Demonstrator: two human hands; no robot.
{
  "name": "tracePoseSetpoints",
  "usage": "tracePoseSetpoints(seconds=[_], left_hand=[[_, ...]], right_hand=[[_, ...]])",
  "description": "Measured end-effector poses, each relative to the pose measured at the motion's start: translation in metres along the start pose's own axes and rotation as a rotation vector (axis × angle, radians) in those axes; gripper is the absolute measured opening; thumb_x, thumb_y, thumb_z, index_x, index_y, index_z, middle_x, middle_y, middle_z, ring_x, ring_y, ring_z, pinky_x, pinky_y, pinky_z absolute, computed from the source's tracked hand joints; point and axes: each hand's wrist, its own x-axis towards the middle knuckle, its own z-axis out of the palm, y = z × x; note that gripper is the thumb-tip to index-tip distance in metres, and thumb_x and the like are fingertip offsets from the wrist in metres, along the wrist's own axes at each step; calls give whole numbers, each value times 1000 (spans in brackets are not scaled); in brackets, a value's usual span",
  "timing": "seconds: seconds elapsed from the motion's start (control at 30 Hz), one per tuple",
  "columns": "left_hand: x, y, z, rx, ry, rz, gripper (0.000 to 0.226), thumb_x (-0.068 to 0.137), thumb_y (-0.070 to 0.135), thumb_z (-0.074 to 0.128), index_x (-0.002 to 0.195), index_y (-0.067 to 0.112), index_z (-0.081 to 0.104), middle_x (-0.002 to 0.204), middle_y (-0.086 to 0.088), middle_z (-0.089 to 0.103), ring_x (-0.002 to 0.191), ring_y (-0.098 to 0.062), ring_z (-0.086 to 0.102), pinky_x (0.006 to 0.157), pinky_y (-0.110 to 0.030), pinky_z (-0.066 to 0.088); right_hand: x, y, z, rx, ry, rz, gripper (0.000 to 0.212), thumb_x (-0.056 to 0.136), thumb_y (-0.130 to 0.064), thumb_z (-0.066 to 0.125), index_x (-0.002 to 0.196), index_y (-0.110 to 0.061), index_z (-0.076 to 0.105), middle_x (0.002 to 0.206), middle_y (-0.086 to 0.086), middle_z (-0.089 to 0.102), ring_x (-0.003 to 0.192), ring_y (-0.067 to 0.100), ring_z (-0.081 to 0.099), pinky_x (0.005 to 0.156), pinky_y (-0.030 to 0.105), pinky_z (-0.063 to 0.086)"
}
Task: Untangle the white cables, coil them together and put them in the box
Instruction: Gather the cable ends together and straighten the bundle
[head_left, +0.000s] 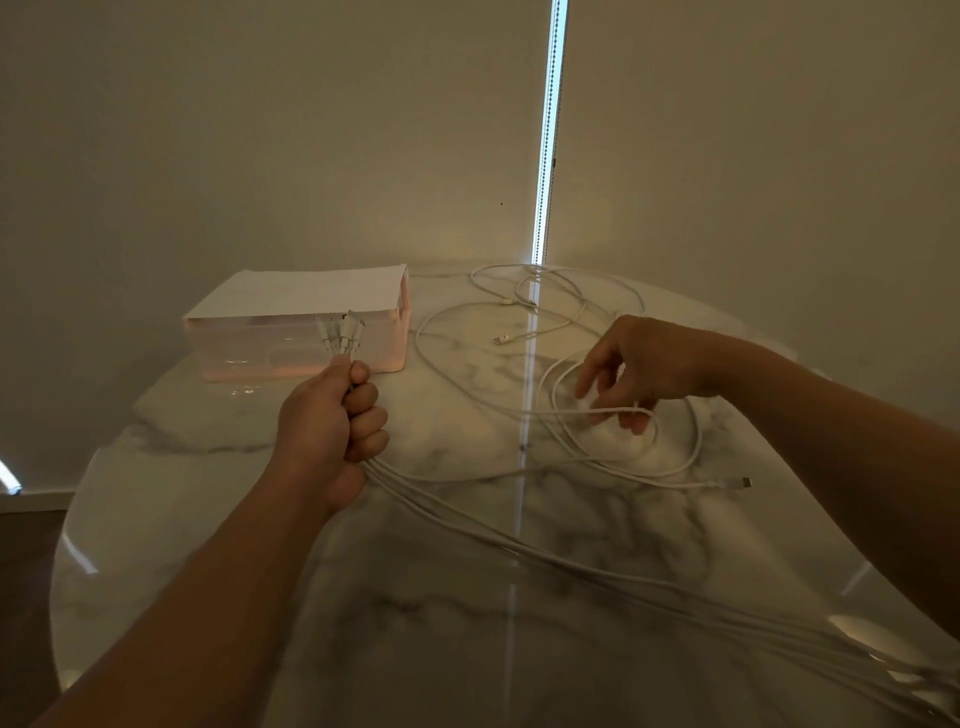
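My left hand (332, 421) grips a bundle of several white cables (467, 514) in a fist, their plug ends (340, 335) sticking up above the thumb. From the fist the cables run down and to the right across the table and off its near right edge. My right hand (639, 364) reaches over the loose loops at the middle right and pinches one white cable loop (618, 411) between its fingers. More loose loops (524, 296) lie at the back of the table. The translucent box (291, 353) stands at the back left, behind my left hand.
The round marble table (415, 623) carries everything. A loose USB plug (740, 482) lies to the right, and another plug end (501, 340) lies near the back. Beige blinds hang behind the table, with a bright gap (548, 156) between them.
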Motion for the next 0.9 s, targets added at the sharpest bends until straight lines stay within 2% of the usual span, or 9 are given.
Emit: tracePoseSetpoints(seconds=[0.1,0.2,0.33,0.43,0.57,0.63,0.77,0.83,0.9], left_hand=[[0,0,1,4,-1,-2,38,107,31,28,72,20,40,49,9,22,34,-3,14,35,-19,7],[0,0,1,8,2,1,38,107,32,28,72,20,40,49,9,22,34,-4,14,35,-19,8],[0,-2,-1,10,-11,4,38,107,32,28,73,19,40,49,9,23,35,-4,14,35,-19,8],[0,-2,-2,3,-21,5,38,107,31,28,73,20,40,49,9,22,35,-4,14,35,-19,8],[0,-2,-1,-3,-30,-1,38,107,32,28,73,20,40,50,9,22,34,-4,14,35,-19,8],[0,-3,-1,1,-32,-4,38,107,32,28,73,20,40,50,9,21,34,-3,14,35,-19,7],[0,-3,0,14,-58,-46,39,107,32,28,72,20,40,49,9,22,34,-3,15,34,-17,8],[-1,-3,0,30,-100,-97,38,106,32,29,73,19,40,48,9,22,32,-2,16,32,-15,9],[-2,-2,-1,57,-137,-135,37,106,32,30,73,19,40,47,9,23,32,-1,16,32,-13,9]], right_hand=[[-3,3,4,-41,-87,156,31,66,-17,89,87,1,74,73,19,72,63,33,70,58,30,57],[-1,-3,11,-103,-130,216,47,64,-32,91,80,7,71,71,20,71,66,36,71,62,33,59],[7,-19,23,-284,-123,219,52,68,-55,82,61,-5,70,60,11,70,54,24,70,68,35,61],[19,-22,29,-381,-99,171,43,74,-47,80,67,-5,75,55,9,67,46,15,61,62,31,58],[32,-15,20,-380,-44,184,31,72,-28,77,70,2,73,58,12,64,54,20,58,55,31,50],[37,-9,13,-276,21,242,31,72,-23,74,67,8,68,57,15,58,52,24,51,53,32,43],[53,-2,1,174,223,353,23,76,-11,70,58,-3,58,55,13,50,42,18,39,44,22,30],[62,1,-6,457,261,386,27,85,-7,65,60,-6,55,54,8,49,38,11,39,36,17,30],[67,-1,-11,635,237,402,27,91,-6,62,65,-6,56,50,5,51,36,8,44,34,15,36]])
